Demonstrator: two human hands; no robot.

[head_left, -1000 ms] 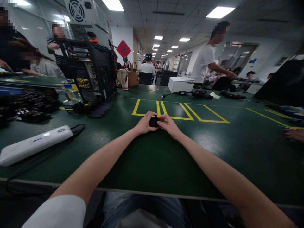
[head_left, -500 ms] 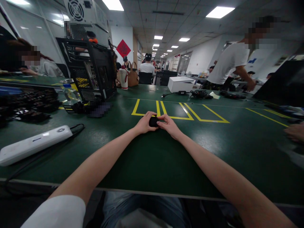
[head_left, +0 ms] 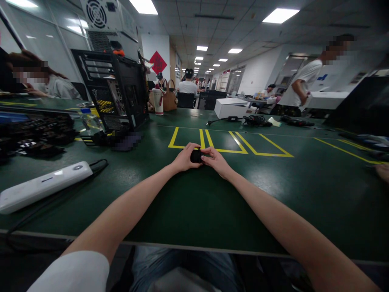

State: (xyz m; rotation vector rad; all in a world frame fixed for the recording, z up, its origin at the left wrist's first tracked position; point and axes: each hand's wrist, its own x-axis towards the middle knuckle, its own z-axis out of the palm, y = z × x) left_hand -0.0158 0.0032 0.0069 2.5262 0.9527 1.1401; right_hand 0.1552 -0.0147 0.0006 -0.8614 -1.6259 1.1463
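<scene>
A small black object [head_left: 196, 155], rounded and too small to name, is held between my two hands over the green table [head_left: 194, 202]. My left hand [head_left: 184, 158] curls around its left side, thumb below and fingers above. From the right, the fingertips of my right hand [head_left: 216, 159] pinch its edge. Both hands are closed on it, just in front of the yellow tape outlines [head_left: 225, 151]. Part of the object is covered by my fingers.
An open black computer case [head_left: 118, 89] stands at the left rear, near a bottle [head_left: 90, 121] and piled black parts [head_left: 39, 129]. A white device with a cord [head_left: 45, 184] lies at left. Behind are a white box [head_left: 231, 108], coiled cables [head_left: 258, 121] and a cup [head_left: 158, 101].
My hands and the small black object have hardly moved. The standing person at the right has shifted, and a white box now shows beside them. Another person's hand at the right edge has drawn back.
</scene>
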